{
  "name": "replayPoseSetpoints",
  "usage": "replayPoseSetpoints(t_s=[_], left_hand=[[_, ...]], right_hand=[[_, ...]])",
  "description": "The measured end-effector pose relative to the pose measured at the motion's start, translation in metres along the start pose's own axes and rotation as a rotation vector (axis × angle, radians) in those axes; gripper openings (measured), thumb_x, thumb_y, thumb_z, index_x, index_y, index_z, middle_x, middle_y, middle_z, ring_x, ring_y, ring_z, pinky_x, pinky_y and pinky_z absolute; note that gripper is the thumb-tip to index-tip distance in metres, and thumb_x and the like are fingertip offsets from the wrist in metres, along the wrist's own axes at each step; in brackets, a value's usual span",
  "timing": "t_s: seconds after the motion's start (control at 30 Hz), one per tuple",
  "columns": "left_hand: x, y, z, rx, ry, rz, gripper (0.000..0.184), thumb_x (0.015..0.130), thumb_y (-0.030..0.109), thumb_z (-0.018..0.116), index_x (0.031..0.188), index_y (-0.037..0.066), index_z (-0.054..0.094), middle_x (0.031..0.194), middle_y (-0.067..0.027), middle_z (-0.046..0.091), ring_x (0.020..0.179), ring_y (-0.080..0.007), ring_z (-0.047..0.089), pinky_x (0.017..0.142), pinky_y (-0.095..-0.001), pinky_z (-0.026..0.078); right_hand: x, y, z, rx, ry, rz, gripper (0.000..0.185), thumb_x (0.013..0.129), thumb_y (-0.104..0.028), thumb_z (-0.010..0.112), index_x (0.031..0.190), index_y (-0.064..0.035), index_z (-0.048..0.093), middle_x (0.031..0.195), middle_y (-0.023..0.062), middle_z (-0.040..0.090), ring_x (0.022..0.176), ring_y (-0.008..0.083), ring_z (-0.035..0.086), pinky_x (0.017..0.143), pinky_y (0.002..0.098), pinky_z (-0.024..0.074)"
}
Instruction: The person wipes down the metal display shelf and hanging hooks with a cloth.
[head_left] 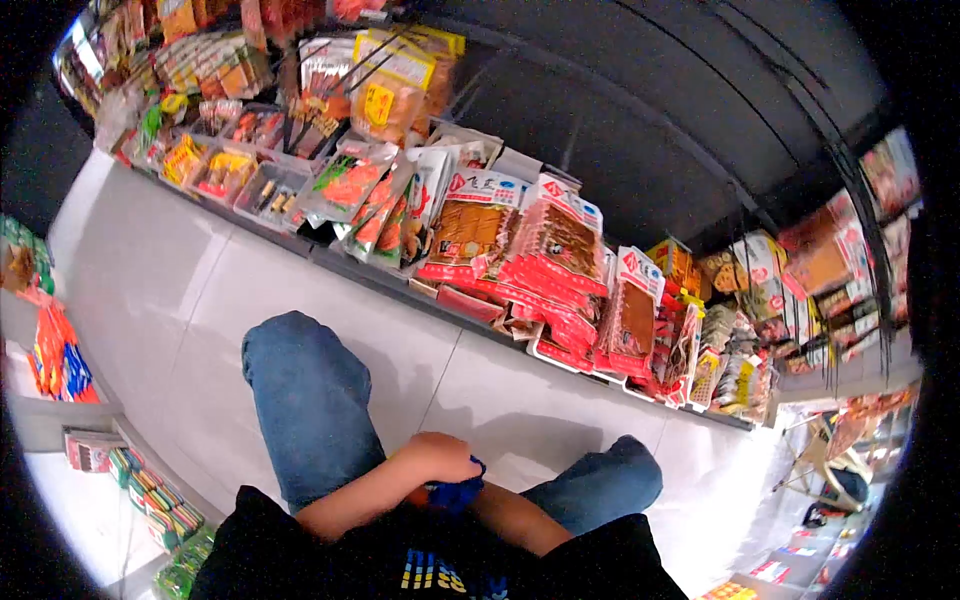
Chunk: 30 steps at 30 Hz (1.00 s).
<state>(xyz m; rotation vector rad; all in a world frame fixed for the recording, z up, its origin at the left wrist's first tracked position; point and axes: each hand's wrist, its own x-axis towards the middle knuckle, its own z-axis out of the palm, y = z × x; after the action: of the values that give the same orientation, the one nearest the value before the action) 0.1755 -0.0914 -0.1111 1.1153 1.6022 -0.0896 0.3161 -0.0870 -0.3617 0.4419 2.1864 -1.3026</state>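
Low between bent knees, hands together at blue bundle.

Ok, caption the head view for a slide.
Left hand at a dark blue item between bent blue-jeaned knees, with red-and-white snack packets stacked ahead.

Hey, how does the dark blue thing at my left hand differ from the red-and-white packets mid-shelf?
The dark blue thing looks plain where it shows; the red-and-white packets carry print and show brown contents. The blue thing is partly covered by your left hand; the packets lie stacked, untouched. Anything shared isn't plain.
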Motion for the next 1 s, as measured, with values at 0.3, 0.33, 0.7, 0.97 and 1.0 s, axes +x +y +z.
replayPoseSetpoints(t_s=[0.3,0.33,0.7,0.97,1.0], left_hand=[[-0.040,0.000,0.004,-0.151,0.369,0.048,0.053,0.079,0.048,0.048,0.101,0.002,0.063,0.097,-0.0218,0.064,0.092,-0.0368,0.061,0.081,-0.0418,0.046],[-0.051,-0.001,-0.003,-0.152,0.415,0.064,0.053,0.079,0.047,0.048,0.100,0.001,0.064,0.094,-0.0223,0.064,0.091,-0.0369,0.061,0.081,-0.0411,0.046],[-0.076,-0.021,0.000,-0.718,0.711,0.361,0.040,0.086,0.035,0.054,0.097,-0.003,0.060,0.083,-0.0123,0.063,0.076,-0.0193,0.059,0.072,-0.0298,0.046],[-0.115,-0.003,-0.006,-1.154,0.830,0.518,0.038,0.088,0.033,0.058,0.109,0.002,0.058,0.097,-0.0048,0.062,0.084,-0.0115,0.057,0.075,-0.0252,0.045],[-0.107,-0.020,-0.007,-1.153,0.749,0.638,0.040,0.087,0.033,0.059,0.111,0.001,0.057,0.095,-0.0050,0.062,0.082,-0.0112,0.058,0.071,-0.0249,0.047]], right_hand=[[-0.018,-0.012,0.002,0.090,0.019,0.037,0.085,0.065,-0.048,0.074,0.135,-0.0126,0.040,0.134,0.0180,0.043,0.124,0.0329,0.042,0.104,0.0445,0.0322],[-0.022,-0.015,-0.001,0.123,0.011,0.056,0.085,0.065,-0.048,0.073,0.135,-0.0124,0.040,0.134,0.0180,0.043,0.123,0.0329,0.042,0.103,0.0445,0.0325],[-0.131,-0.142,-0.156,0.859,0.265,-0.115,0.063,0.088,-0.061,0.037,0.122,-0.0097,0.052,0.099,0.0053,0.062,0.088,0.0185,0.059,0.081,0.0369,0.0471],[-0.181,-0.210,-0.164,1.119,0.334,-0.334,0.071,0.086,-0.066,0.033,0.121,-0.0068,0.051,0.112,0.0104,0.060,0.098,0.0240,0.060,0.086,0.0428,0.0464],[-0.166,-0.185,-0.167,1.024,0.293,-0.380,0.057,0.088,-0.055,0.044,0.116,-0.0070,0.055,0.109,0.0076,0.062,0.094,0.0220,0.061,0.083,0.0410,0.0487]])
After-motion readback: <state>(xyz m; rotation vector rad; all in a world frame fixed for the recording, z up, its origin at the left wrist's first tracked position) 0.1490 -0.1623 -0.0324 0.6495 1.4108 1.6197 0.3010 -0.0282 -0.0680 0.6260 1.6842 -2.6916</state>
